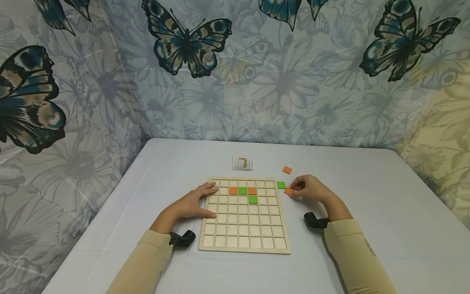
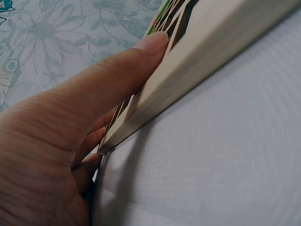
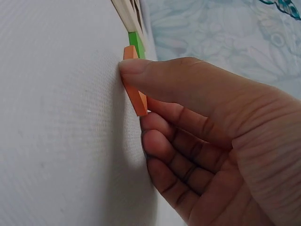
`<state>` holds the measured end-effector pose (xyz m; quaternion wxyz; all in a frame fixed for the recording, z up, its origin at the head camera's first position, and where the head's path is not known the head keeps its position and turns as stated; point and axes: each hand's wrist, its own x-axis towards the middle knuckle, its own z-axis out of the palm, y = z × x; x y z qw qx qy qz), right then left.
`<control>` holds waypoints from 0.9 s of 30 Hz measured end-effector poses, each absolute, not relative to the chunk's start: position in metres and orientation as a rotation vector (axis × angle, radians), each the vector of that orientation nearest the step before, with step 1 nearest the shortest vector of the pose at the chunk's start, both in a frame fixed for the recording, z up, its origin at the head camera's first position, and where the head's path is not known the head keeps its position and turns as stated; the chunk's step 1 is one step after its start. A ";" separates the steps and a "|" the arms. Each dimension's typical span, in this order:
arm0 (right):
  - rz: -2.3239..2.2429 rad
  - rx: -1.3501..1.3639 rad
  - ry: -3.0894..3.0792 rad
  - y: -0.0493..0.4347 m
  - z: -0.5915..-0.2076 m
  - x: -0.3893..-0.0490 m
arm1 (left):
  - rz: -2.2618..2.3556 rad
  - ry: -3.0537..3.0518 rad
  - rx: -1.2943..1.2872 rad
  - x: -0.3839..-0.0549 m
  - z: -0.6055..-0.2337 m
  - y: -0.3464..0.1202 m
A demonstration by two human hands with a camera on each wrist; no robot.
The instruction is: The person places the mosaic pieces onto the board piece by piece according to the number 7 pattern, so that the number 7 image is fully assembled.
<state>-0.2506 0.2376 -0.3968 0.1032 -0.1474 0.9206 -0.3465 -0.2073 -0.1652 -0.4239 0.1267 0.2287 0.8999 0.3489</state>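
A wooden grid board (image 1: 222,230) lies flat on the table. Two orange tiles and a green tile (image 1: 242,190) sit side by side in one of its upper rows, with another green tile (image 1: 253,199) just below the right orange one. My left hand (image 1: 191,203) rests spread on the board's left edge, the thumb (image 2: 153,44) on the rim. Beyond the board's right side, my right hand (image 1: 312,190) pinches an orange tile (image 3: 134,96) between thumb and forefinger, low at the tabletop. A loose green tile (image 1: 281,185) lies between that tile and the board.
Farther back on the table is one more orange tile (image 1: 287,170). Behind the board lies a small pattern card (image 1: 242,162) printed with a grid and coloured squares. A white cloth (image 1: 176,163) covers the table, and a butterfly-print curtain (image 1: 220,110) hangs at its back.
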 end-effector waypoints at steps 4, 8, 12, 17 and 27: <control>-1.053 -0.479 2.702 0.240 -0.397 -0.249 | 1.031 2.618 0.669 -0.207 -0.423 -0.165; -1.033 -0.441 2.702 0.241 -0.399 -0.252 | 1.045 2.617 0.663 -0.207 -0.423 -0.164; -0.984 -0.369 2.713 0.239 -0.399 -0.253 | 1.045 2.620 0.660 -0.207 -0.423 -0.164; -0.943 -0.367 2.729 0.238 -0.396 -0.252 | 1.045 2.621 0.663 -0.207 -0.424 -0.165; -0.950 -0.441 2.717 0.230 -0.390 -0.250 | 1.025 2.626 0.680 -0.208 -0.425 -0.165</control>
